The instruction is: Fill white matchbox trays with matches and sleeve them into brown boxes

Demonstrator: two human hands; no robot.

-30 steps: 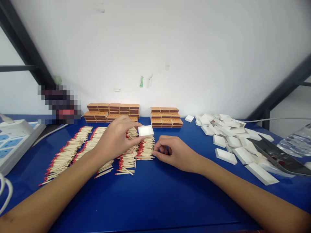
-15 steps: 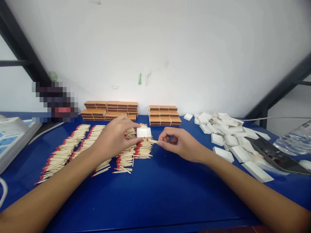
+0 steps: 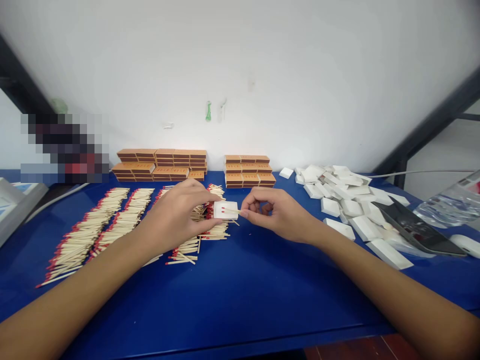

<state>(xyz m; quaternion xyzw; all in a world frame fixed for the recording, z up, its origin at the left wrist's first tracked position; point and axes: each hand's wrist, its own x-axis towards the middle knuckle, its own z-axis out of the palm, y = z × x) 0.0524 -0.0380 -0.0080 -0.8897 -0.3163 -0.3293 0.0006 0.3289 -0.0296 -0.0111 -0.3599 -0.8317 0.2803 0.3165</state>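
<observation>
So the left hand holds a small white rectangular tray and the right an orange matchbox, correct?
Not a matchbox: the head view shows the right hand pinching at least one red-tipped wooden match. The left hand does hold the small white rectangular tray.

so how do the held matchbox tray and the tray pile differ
The held matchbox tray is single, in the left hand; the tray pile lies jumbled on the blue table. Red match heads show at the held matchbox tray, none at the tray pile. Both are white.
</observation>
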